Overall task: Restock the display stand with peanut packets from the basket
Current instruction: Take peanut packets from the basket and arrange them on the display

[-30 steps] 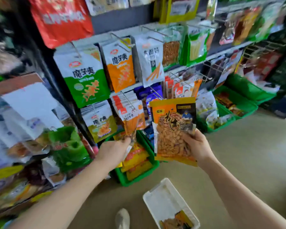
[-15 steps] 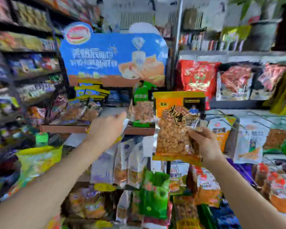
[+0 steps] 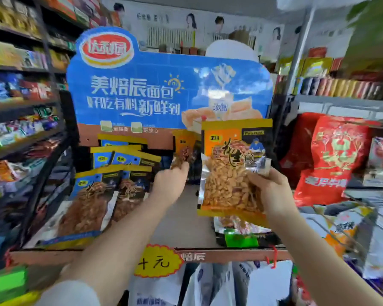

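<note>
My right hand grips an orange-and-yellow peanut packet by its right edge, upright in front of the display stand. My left hand holds a second orange peanut packet up over the middle of the stand's shelf. Several blue-topped peanut packets lean in a stack on the left part of the shelf. The stand carries a blue cardboard header and a yellow price tag. The basket is out of view.
Dark shelving with snacks runs along the left. Red bags sit on shelves to the right, with hanging snack packets on hooks below them. White packets hang under the stand.
The view has tilted up from the floor and basket to the display stand. Both hands have risen, and my left hand has carried its packet over the shelf.
</note>
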A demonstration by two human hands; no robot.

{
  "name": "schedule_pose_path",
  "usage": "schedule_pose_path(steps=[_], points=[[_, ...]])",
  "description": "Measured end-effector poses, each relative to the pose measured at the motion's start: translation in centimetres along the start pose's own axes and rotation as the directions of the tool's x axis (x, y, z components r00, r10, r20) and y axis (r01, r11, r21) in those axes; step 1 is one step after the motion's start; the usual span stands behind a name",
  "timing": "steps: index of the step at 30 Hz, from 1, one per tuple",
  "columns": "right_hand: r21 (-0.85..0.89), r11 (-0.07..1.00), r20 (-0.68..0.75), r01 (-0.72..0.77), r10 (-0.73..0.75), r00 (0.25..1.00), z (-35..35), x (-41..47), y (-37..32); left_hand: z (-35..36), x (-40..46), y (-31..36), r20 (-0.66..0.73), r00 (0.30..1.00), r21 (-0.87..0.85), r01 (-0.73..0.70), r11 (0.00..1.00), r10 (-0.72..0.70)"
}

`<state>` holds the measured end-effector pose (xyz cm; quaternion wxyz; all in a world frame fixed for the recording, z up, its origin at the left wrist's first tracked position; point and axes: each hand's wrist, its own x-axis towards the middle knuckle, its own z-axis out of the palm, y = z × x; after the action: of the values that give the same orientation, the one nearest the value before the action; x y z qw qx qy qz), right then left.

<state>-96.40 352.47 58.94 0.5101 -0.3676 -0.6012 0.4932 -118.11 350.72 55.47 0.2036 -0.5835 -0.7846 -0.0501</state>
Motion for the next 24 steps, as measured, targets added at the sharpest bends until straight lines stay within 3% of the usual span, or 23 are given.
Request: schedule_pose_path(steps=[2,4,5,7,10,18,24], points=[[-0.016,1.0,-0.028,-0.007,0.007,1.0,1.0,1.2,0.0,2.4,0.9,-0.2,0.145,0.986,-0.377,-0.019,0.926,0.079],[-0.031,0.999,-0.038,-0.023,0.022,0.999,2.2,2.3,-0.1,3.3,0.4,-0.7,0.205,0.95,-0.571,-0.081,0.817,0.237],[-0.04,0.999,-0.035,-0.026,0.024,0.999,2.9,2.9,0.0,3.3,-0.1,-1.3,0.197,0.942,-0.543,-0.125,0.831,0.271],[-0.09,0.996,-0.033,-0.025,0.022,0.999,4.8,4.0,0.4,2.7,-1.5,-3.2,0.1,0.961,-0.301,-0.216,0.929,0.256],[-0.27,0.963,-0.049,0.01,-0.024,0.999,8.2,5.5,1.8,1.3,-3.4,-7.0,-0.067,0.987,-0.119,-0.155,0.981,0.148],[-0.576,0.816,-0.004,-0.042,0.049,0.999,14.4,6.0,5.7,1.0,-6.6,-10.7,-0.173,0.973,-0.154,-0.18,0.971,0.153],[-0.605,0.763,0.116,0.225,-0.195,0.974,12.6,4.9,2.7,0.7,-7.2,-7.2,-0.234,0.943,-0.204,-0.284,0.937,0.235]])
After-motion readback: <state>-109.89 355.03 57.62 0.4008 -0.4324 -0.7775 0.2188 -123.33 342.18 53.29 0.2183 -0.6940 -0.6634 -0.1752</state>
